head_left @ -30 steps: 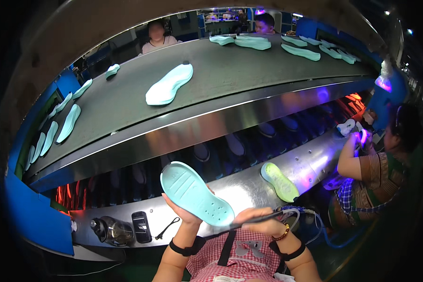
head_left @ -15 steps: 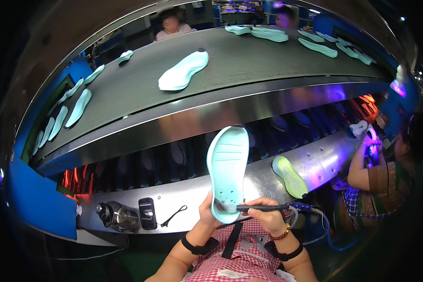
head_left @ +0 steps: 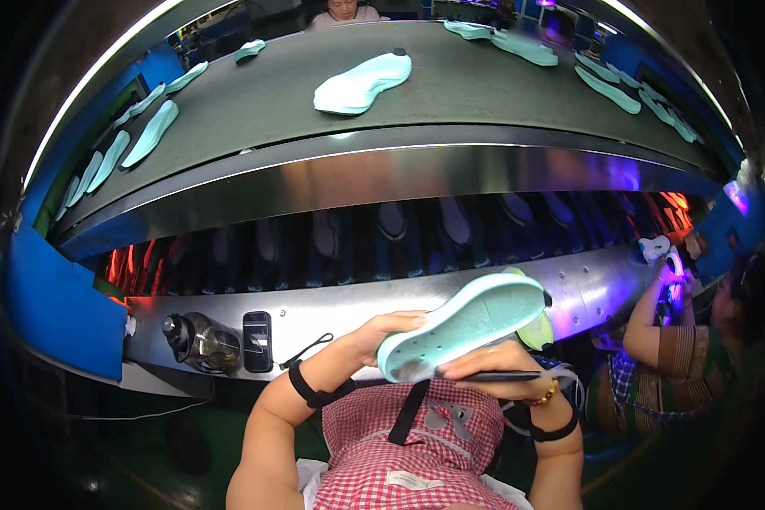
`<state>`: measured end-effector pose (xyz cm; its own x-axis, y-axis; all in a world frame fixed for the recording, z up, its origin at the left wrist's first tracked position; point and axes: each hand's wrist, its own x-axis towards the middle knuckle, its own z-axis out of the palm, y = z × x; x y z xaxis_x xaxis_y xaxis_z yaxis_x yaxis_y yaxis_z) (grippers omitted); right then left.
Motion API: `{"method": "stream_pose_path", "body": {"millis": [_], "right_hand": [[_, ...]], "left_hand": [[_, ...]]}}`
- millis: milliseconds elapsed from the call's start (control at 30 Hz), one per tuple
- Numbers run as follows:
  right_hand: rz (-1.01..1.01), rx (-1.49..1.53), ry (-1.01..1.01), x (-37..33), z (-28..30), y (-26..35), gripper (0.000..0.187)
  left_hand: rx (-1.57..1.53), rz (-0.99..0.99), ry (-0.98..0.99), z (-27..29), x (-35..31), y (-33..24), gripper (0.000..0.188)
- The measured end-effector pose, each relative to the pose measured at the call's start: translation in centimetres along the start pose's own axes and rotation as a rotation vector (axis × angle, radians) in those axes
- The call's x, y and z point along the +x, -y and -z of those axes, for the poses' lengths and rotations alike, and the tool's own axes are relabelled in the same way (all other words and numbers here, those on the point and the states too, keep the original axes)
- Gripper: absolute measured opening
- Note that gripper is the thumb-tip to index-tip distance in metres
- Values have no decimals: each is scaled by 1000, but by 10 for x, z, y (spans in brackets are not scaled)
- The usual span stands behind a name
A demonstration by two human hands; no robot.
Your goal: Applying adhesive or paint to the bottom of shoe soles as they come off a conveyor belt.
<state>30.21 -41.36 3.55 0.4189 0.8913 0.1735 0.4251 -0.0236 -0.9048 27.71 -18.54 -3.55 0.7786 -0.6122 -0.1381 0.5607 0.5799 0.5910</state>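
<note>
A pale mint shoe sole [head_left: 472, 319] is held up before me, tilted so its toe points right and away, with its hollow side facing me. My left hand [head_left: 381, 335] grips its heel end at the left edge, fingers closed on the rim. Closed around a brush with a dark handle [head_left: 506, 376], my right hand [head_left: 497, 365] is at the sole's near edge. The brush head meets the inside of the heel, where a greyish smear and small holes show. Behind the sole, a yellow-green sole [head_left: 536, 333] on the metal ledge is partly hidden.
On the metal ledge [head_left: 399, 303] are a dark bottle [head_left: 206, 342], a black phone [head_left: 257, 342] and a strap [head_left: 308, 348]. Beyond, a conveyor belt [head_left: 272, 93] carries several mint soles, one in the middle [head_left: 363, 83]. A co-worker [head_left: 654, 340] sits at right; another person is across the belt.
The sole has swung from nearly upright to leaning right, its toe lowered in front of the yellow-green sole. Both hands turned with it, still holding sole and brush. The view has shifted.
</note>
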Motion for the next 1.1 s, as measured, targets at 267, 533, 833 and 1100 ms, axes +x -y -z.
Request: {"method": "stream_pose_path", "body": {"millis": [267, 533, 833, 1100], "right_hand": [[58, -33, 65, -12, 12, 0, 23], [54, -33, -114, -28, 9, -5, 24], [-74, -67, -207, -35, -3, -4, 19], [-197, 60, -495, -25, -24, -21, 19]], "left_hand": [[126, 212, -41, 5, -14, -11, 50], [198, 25, -109, 17, -26, -13, 52], [464, -97, -251, -7, -39, -27, 56], [-367, -333, -87, 23, 25, 35, 84]]}}
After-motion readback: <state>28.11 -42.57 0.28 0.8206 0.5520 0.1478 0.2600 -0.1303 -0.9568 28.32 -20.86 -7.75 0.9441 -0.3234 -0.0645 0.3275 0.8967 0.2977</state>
